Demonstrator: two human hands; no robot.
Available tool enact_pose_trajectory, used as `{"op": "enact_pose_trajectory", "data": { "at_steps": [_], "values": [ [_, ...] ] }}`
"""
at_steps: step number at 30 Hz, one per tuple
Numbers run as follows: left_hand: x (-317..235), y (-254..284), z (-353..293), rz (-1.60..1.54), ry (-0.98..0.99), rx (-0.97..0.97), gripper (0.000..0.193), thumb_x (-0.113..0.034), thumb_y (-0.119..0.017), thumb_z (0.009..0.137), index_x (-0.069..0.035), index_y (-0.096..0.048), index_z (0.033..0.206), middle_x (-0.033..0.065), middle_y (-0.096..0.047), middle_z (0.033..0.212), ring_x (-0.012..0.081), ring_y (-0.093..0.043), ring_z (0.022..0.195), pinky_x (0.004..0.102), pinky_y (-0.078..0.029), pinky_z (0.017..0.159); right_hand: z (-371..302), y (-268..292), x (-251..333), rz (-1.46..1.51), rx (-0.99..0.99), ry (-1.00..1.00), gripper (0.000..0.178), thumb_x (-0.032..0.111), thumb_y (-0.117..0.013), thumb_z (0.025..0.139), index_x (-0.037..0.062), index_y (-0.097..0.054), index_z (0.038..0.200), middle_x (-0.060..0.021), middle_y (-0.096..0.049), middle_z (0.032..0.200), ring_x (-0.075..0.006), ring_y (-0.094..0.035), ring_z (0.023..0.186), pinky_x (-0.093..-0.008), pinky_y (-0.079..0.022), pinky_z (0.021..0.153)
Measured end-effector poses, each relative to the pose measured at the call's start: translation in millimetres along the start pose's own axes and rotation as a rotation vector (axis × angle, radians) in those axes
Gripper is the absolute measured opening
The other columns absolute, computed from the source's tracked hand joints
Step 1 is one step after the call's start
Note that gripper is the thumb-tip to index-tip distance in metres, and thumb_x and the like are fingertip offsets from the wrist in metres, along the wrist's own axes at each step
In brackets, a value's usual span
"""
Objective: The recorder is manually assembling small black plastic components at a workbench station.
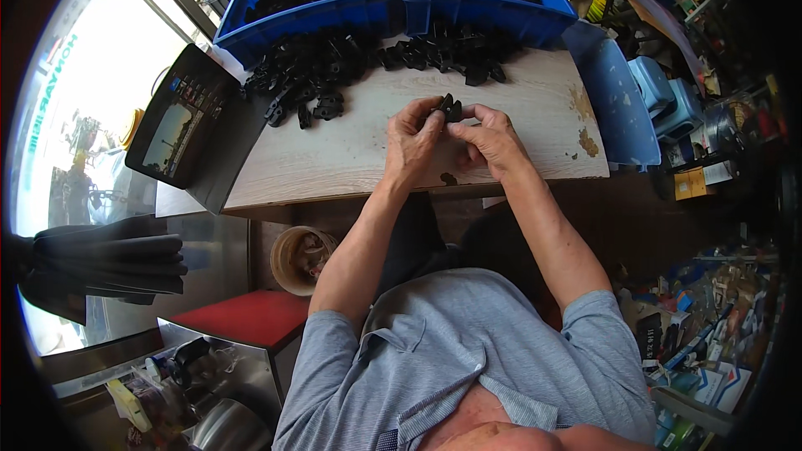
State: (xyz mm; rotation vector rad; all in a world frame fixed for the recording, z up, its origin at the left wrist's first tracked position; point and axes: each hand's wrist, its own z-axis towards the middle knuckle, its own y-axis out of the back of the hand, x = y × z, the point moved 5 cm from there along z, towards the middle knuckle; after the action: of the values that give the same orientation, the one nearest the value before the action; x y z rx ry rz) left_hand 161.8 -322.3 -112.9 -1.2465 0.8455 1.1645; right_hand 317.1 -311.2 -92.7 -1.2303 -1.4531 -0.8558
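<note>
Above the near part of a pale wood-grain table [334, 159], my two hands meet around a small black plastic part [452, 108]. My left hand [411, 138] pinches it between thumb and fingertips. From the other side my right hand [493, 140] closes on it too, thumb and forefinger at its right edge. Fingers cover much of the part, so its exact kind is hard to tell. Beyond my hands lies a loose heap of black plastic parts [313, 71], with another heap [451, 52] to its right.
Two blue bins [309, 14] [489, 12] holding black parts stand at the table's far edge. A tablet [182, 117] leans at the left. A light blue tub [614, 96] sits off the right edge. Below the table is a round bucket [288, 260]; a red-topped cabinet [242, 317] stands lower left.
</note>
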Motion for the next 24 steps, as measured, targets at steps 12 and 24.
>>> {"op": "enact_pose_trajectory", "data": {
  "at_steps": [12, 24],
  "values": [
    [-30, 6, 7, 0.684, -0.393, 0.231, 0.024, -0.002, -0.065, 0.089, -0.003, -0.070, 0.113, 0.0175, -0.070, 0.101, 0.0357, -0.070, 0.091, 0.0387, -0.055, 0.075, 11, -8, 9, -0.315, -0.009, -0.184, 0.030, 0.009, -0.072, 0.084, 0.0043, -0.064, 0.113, -0.0017, -0.057, 0.057, -0.0117, -0.055, 0.041, -0.0298, -0.049, 0.038],
    [-13, -26, 30, 0.754, -0.445, 0.296, 0.029, 0.002, -0.062, 0.089, -0.006, -0.070, 0.116, 0.0144, -0.070, 0.106, 0.0354, -0.070, 0.093, 0.0395, -0.057, 0.078, 38, 24, 6, -0.367, -0.043, -0.170, 0.030, 0.004, -0.066, 0.081, 0.0065, -0.068, 0.111, -0.0076, -0.066, 0.076, -0.0137, -0.058, 0.046, -0.0306, -0.051, 0.040]
  ]
}}
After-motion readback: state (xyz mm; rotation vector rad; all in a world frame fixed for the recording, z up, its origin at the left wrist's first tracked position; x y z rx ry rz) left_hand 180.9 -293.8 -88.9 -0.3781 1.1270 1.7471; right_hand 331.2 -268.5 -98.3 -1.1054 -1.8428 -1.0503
